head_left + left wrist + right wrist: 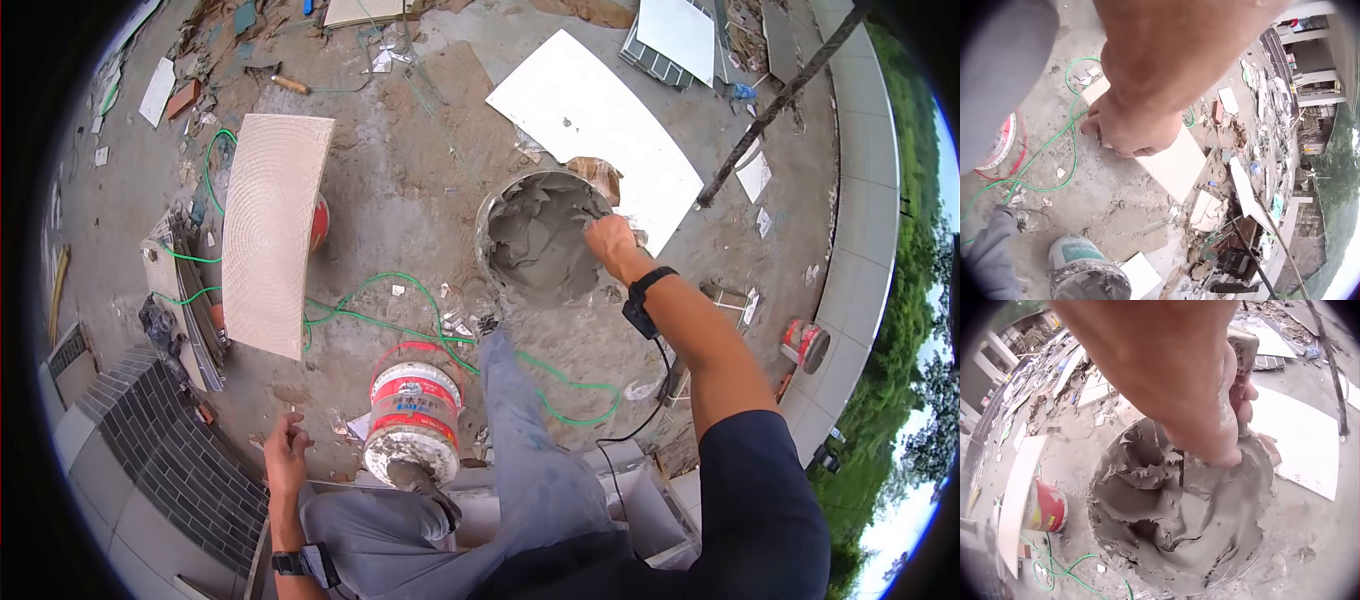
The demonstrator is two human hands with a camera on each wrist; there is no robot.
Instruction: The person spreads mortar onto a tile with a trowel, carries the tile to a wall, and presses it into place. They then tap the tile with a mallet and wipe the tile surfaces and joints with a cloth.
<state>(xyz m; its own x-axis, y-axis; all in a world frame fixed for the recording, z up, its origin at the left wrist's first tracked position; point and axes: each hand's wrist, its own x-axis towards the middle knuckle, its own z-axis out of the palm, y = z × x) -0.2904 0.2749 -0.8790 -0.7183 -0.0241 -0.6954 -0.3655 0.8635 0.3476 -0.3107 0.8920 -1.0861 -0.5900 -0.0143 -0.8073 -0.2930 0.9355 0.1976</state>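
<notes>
A long beige tile [268,232] lies on the ground well ahead of the left hand [285,457]. The bucket of grey mortar [538,238] sits directly under the right hand [609,240]. Only the right wrist view shows that hand clenched round a mortar-smeared tool handle [1239,369], with the wet mortar [1172,506] just below the knuckles. The left wrist view shows the left hand loosely curled and holding nothing, hanging above the tile. A red-and-white pail [414,420] stands just right of it.
</notes>
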